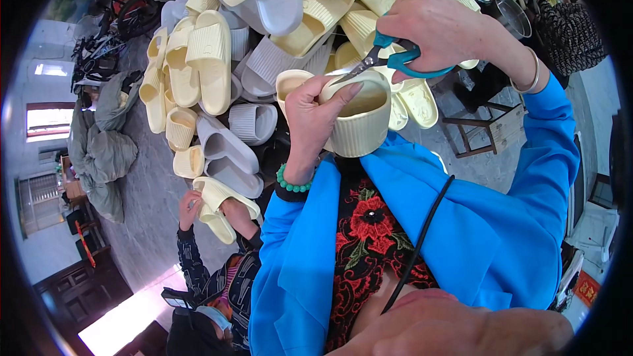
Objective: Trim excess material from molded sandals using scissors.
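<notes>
My left hand [311, 115] grips a cream slipper [359, 133] with a ribbed strap, thumb and fingers pinching its rim. The slipper is held up close to my chest, with its hollow facing up. In my right hand [438, 26] is a pair of scissors [400, 59] with teal handles and dark metal blades. The blade tips lie at the slipper's rim, next to my left thumb; whether they touch it I cannot tell. Another cream slipper opening [290, 83] shows behind my left hand, partly hidden.
A large pile of cream and grey slippers [277, 3] lies just beyond my hands. At my left a co-worker's hands [190, 209] hold a cream slipper [224, 196]. A wooden stool [484, 133] stands to the right, and large grey sacks [105, 138] sit on the left floor.
</notes>
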Motion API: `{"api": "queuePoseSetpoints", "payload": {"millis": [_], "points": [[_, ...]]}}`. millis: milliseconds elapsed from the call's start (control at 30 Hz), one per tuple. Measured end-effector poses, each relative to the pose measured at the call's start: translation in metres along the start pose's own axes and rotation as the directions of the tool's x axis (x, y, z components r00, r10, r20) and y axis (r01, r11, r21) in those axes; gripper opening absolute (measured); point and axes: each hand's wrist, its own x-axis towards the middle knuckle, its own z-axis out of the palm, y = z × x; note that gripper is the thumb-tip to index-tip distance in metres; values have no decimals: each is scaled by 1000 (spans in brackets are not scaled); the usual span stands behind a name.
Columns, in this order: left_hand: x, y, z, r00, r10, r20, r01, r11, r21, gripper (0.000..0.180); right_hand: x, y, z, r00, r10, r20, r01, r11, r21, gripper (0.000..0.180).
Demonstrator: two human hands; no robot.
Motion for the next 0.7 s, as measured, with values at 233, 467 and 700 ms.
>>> {"api": "queuePoseSetpoints", "payload": {"millis": [233,467,700], "points": [[-1,4,1,1000,-20,6,20,999,-43,27,-6,1,5,1000,19,-1,-19,1000,-11,49],[0,5,2,1000,-1,17,1,1000,20,27,-5,-1,6,1000,4,-14,-4,1000,-11,48],[0,6,3,1000,20,9,-20,1000,-17,28,-4,-1,4,1000,6,-12,-6,1000,-1,48]]}}
